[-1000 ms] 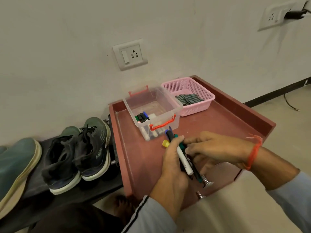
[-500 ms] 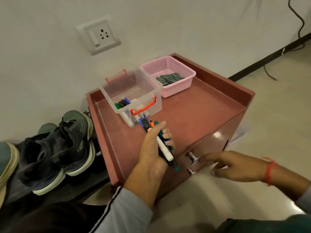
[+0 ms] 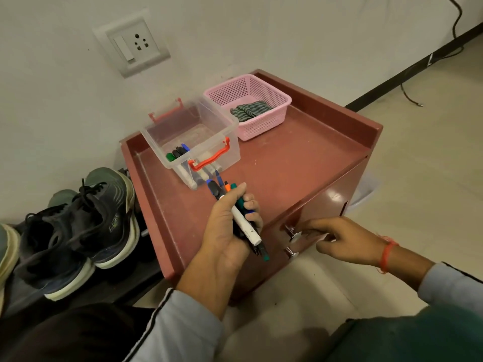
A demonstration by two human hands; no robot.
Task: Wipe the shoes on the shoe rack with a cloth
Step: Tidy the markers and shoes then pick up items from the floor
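A pair of dark sneakers (image 3: 78, 231) with pale soles stands on the black shoe rack (image 3: 122, 286) at the left. A striped green cloth (image 3: 249, 108) lies folded in a pink basket (image 3: 264, 124) on the red cabinet (image 3: 300, 165). My left hand (image 3: 224, 239) grips a bundle of several markers (image 3: 244, 222) over the cabinet's front edge. My right hand (image 3: 345, 239) reaches to the cabinet's front, and its fingertips pinch the upper metal knob (image 3: 294, 235). Neither hand touches the cloth or the shoes.
A clear box (image 3: 209, 134) with red handles holds more markers beside the basket. A second knob (image 3: 290, 253) sits below the first. A pale-soled shoe (image 3: 7, 246) shows at the left edge. A wall socket (image 3: 130, 43) is above, and a cable (image 3: 407, 92) lies on the floor.
My right hand left the marker bundle, dropped to the cabinet's front and closed in on the upper knob. My left hand kept the markers. The view tilted down.
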